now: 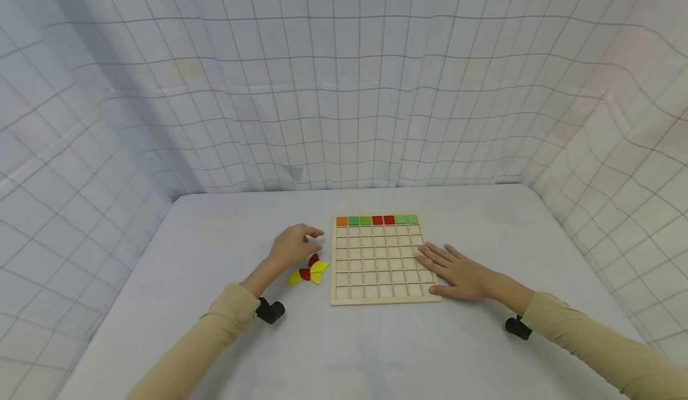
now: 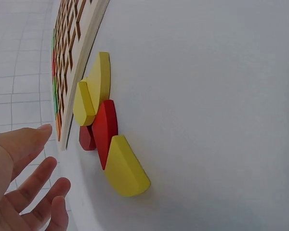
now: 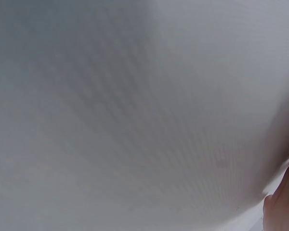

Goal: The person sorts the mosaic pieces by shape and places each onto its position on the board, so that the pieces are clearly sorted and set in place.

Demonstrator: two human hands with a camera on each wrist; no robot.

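A wooden grid board (image 1: 384, 303) lies flat on the table, its far row filled with orange, green and red square tiles (image 1: 377, 220). My left hand (image 1: 292, 246) hovers just left of the board, thumb and fingers apart with nothing between them. Close below it lies a small cluster of red and yellow pieces with curved edges, among them a yellow piece (image 2: 127, 168) and a red piece (image 2: 105, 127). Spread flat, my right hand (image 1: 459, 273) rests with its fingers over the board's right edge. In the right wrist view, only a bit of that hand (image 3: 284, 207) shows at the corner.
A white cloth covers the table (image 1: 344, 352). Behind it and along both sides hang white curtains (image 1: 355, 89) with a dark grid pattern. Each wrist wears a small black camera, one of them the left wrist camera (image 1: 270, 311).
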